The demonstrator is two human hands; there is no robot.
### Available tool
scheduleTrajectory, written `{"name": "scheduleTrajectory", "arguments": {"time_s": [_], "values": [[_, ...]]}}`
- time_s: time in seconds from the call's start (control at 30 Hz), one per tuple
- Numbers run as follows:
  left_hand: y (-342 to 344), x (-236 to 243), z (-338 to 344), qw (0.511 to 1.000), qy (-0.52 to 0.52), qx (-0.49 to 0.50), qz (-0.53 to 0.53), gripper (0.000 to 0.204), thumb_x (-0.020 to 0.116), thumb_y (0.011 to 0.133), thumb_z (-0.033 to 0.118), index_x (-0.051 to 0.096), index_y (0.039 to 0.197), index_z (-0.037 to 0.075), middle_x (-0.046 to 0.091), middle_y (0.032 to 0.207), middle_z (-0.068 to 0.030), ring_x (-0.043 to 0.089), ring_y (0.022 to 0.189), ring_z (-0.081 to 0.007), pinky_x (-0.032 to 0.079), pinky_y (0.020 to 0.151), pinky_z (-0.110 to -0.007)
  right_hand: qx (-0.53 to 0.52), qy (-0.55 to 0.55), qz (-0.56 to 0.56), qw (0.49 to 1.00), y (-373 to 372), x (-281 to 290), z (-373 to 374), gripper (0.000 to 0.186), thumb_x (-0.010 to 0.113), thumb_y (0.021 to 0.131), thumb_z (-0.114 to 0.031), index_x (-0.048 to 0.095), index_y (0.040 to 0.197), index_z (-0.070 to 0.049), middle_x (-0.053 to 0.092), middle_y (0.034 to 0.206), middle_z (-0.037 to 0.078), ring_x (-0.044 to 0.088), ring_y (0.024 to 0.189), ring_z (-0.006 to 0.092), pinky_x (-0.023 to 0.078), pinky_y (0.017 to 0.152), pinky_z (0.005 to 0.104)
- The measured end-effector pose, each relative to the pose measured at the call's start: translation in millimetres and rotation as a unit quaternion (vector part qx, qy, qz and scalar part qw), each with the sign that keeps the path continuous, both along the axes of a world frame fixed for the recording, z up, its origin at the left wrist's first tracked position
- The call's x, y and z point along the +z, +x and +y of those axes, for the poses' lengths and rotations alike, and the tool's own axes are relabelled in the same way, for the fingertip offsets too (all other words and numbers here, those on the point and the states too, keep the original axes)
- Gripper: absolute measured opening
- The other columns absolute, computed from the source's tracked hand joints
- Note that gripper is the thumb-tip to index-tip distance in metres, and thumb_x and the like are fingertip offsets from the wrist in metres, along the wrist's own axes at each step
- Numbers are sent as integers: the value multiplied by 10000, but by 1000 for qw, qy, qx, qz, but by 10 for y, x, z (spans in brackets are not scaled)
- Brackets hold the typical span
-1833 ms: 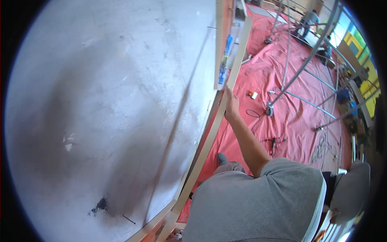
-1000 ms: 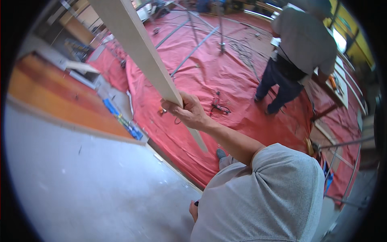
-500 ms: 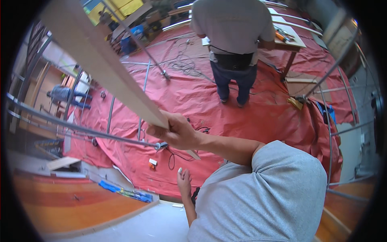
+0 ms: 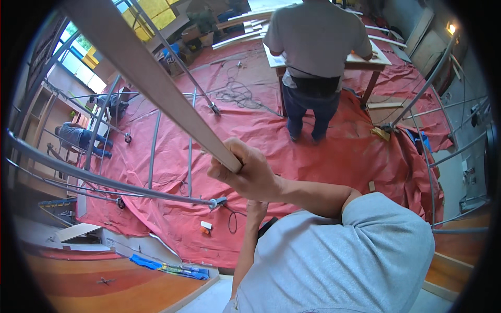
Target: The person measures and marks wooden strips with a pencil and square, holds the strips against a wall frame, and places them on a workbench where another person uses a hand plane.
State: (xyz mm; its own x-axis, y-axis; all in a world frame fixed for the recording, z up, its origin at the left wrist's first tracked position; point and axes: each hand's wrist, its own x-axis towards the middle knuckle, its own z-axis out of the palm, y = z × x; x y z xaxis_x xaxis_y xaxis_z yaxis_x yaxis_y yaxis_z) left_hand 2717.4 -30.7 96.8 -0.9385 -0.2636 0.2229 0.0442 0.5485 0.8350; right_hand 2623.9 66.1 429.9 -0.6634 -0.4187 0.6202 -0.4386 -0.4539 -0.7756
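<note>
Pale wood forms the long board (image 4: 152,78), which extends from near the picture centre toward the margin between 10 and 11 o'clock. The right hand (image 4: 253,172) grips the board near its visible lower end, fingers wrapped around it. The left hand (image 4: 257,208) is located at 6 o'clock, just below the right hand in view and partly covered by it; its grip state cannot be determined. A red sheet (image 4: 323,167) covers the floor. A grey metal tube (image 4: 104,177) spans the 9 o'clock side. A small white-and-orange object (image 4: 206,226) rests on the sheet at 7 o'clock. A co-worker (image 4: 318,41) stands at a table (image 4: 381,57) at 1 o'clock.
</note>
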Motion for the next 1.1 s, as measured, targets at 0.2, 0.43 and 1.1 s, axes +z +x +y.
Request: {"name": "scheduleTrajectory", "arguments": {"time_s": [0.2,0.43,1.1], "values": [[-251,184,-718,982,-142,-50,110,428,839,881,147,670,1254,22,741,1149,-189,710,1070,-376,555,881,-444,-12,-9,79,997,-8,80,-601,475,838,941,-314,618,1243,-21,701,866,85,679,739,173,532,653,348],[-436,328,-958,993,-79,-78,-27,363,879,849,188,715,1128,23,768,970,-132,748,880,-311,566,739,-432,-78,82,140,984,-296,-138,-428,627,838,930,-325,584,1420,-27,702,1149,133,707,950,223,584,844,364],[-2866,1119,-1805,999,39,16,-23,477,942,840,199,718,1193,-30,565,746,44,505,688,-56,475,632,-253,33,669,-24,743,-2249,-2944,128,567,645,1016,-507,604,1385,-78,690,1259,222,681,1158,429,555,957,544]]}}
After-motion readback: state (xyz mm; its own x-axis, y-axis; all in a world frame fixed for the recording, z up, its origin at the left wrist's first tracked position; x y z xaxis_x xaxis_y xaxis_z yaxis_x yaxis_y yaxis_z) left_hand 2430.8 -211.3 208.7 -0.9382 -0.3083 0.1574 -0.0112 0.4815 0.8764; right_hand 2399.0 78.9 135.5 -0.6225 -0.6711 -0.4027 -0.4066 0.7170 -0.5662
